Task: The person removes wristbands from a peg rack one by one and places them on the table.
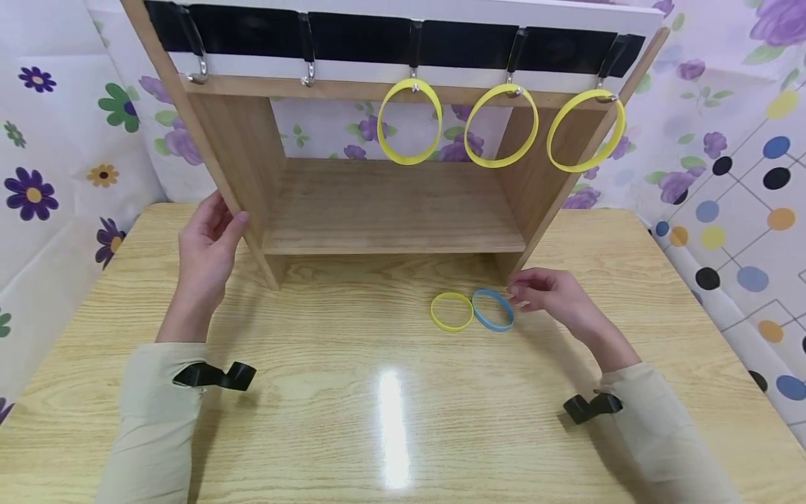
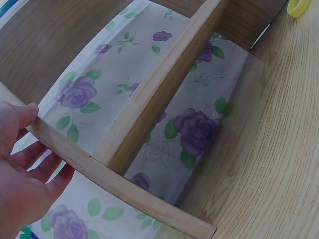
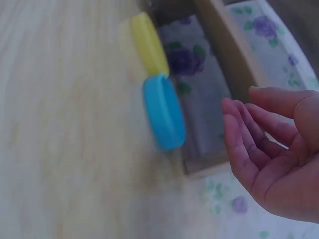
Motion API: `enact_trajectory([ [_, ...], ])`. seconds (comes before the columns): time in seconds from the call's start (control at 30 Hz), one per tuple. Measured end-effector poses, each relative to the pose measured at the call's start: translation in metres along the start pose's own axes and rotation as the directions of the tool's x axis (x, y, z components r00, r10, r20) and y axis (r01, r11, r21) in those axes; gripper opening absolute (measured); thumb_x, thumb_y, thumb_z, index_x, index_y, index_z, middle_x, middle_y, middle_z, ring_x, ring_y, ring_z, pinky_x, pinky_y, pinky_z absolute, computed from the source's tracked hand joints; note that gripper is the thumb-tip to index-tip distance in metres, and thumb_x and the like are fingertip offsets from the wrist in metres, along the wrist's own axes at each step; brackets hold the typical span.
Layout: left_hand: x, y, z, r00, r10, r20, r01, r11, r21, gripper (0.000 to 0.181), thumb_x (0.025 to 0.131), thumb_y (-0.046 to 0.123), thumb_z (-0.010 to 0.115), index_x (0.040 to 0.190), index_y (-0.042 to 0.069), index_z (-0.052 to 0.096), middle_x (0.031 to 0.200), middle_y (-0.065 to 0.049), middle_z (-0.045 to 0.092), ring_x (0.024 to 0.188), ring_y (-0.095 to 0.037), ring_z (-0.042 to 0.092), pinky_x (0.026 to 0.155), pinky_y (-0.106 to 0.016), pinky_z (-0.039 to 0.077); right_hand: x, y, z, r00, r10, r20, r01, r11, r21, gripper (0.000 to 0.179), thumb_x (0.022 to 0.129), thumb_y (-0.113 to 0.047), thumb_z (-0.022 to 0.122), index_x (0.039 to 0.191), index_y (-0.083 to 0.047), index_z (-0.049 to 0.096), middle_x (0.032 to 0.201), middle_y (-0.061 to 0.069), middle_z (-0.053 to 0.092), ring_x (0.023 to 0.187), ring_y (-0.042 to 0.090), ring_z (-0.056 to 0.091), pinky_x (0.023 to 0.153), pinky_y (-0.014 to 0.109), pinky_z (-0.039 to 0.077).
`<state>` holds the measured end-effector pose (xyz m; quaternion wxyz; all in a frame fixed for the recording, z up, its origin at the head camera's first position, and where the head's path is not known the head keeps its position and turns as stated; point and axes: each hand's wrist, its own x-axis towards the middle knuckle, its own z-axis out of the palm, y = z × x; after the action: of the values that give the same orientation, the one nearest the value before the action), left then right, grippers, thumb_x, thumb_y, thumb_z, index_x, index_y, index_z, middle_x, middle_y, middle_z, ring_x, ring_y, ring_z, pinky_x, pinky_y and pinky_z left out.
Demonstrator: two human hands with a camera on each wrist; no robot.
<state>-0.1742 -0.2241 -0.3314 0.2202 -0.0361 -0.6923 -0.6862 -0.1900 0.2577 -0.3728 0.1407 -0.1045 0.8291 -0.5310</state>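
Observation:
My left hand point(image 1: 210, 241) holds the front edge of the wooden shelf's point(image 1: 390, 241) left side panel. In the left wrist view the thumb point(image 2: 31, 112) lies on one side of that panel and the fingers on the other. My right hand point(image 1: 550, 297), fingers loosely bent with nothing between them, hovers just right of a blue ring point(image 1: 494, 310), by the foot of the right side panel. A yellow ring point(image 1: 451, 312) lies against the blue one on the table; both show in the right wrist view, the blue ring point(image 3: 163, 112) nearer the hand.
Along the shelf's top runs a row of metal hooks on a black-and-white strip point(image 1: 365, 38). Three yellow rings point(image 1: 409, 159) hang from the middle and right hooks; the two left hooks point(image 1: 308, 73) are bare. Flower-patterned sheeting point(image 1: 75, 140) surrounds the wood-grain table point(image 1: 302, 392).

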Motion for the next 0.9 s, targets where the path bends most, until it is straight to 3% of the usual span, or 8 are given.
enact_trajectory([
  [0.23, 0.001, 0.001, 0.001, 1.0, 0.006, 0.011, -0.006, 1.0, 0.025, 0.049, 0.096, 0.002, 0.056, 0.144, 0.006, 0.046, 0.14, -0.018, 0.046, 0.121, -0.02, 0.049, 0.097, -0.02, 0.043, 0.002, -0.031, 0.011, 0.997, -0.08, -0.019, 0.08, 0.997, 0.011, 0.039, 0.097, -0.017, 0.061, 0.125, 0.009, 0.056, 0.114, 0.03, 0.062, 0.099, 0.031, 0.066, 0.082, 0.041, 0.055],
  [0.4, 0.001, 0.001, 0.001, 1.0, 0.0, 0.016, 0.0, 1.0, 0.02, 0.049, 0.096, 0.002, 0.056, 0.144, 0.007, 0.045, 0.142, -0.018, 0.045, 0.122, -0.02, 0.048, 0.097, -0.02, 0.042, 0.004, -0.055, 0.02, 0.991, -0.129, -0.038, 0.131, 0.989, 0.068, 0.038, 0.096, -0.019, 0.062, 0.123, 0.008, 0.058, 0.11, 0.018, 0.068, 0.096, 0.027, 0.068, 0.082, 0.042, 0.055],
  [0.53, 0.002, 0.001, 0.001, 1.0, -0.006, 0.011, 0.006, 1.0, 0.006, 0.049, 0.096, 0.002, 0.056, 0.144, 0.007, 0.045, 0.141, -0.018, 0.046, 0.121, -0.02, 0.048, 0.096, -0.019, 0.042, 0.007, -0.075, 0.028, 0.986, -0.159, -0.05, 0.163, 0.981, 0.101, 0.035, 0.096, -0.015, 0.061, 0.121, 0.01, 0.059, 0.101, 0.01, 0.071, 0.093, 0.023, 0.069, 0.079, 0.035, 0.056],
  [0.9, 0.0, 0.0, -0.001, 1.0, -0.018, 0.013, 0.018, 1.0, -0.002, 0.049, 0.096, 0.003, 0.057, 0.144, 0.008, 0.046, 0.141, -0.017, 0.046, 0.119, -0.019, 0.049, 0.095, -0.017, 0.043, 0.021, -0.131, 0.049, 0.952, -0.281, -0.118, 0.298, 0.939, 0.17, 0.031, 0.096, -0.011, 0.061, 0.117, 0.012, 0.061, 0.108, 0.017, 0.068, 0.096, 0.024, 0.067, 0.079, 0.038, 0.056],
])
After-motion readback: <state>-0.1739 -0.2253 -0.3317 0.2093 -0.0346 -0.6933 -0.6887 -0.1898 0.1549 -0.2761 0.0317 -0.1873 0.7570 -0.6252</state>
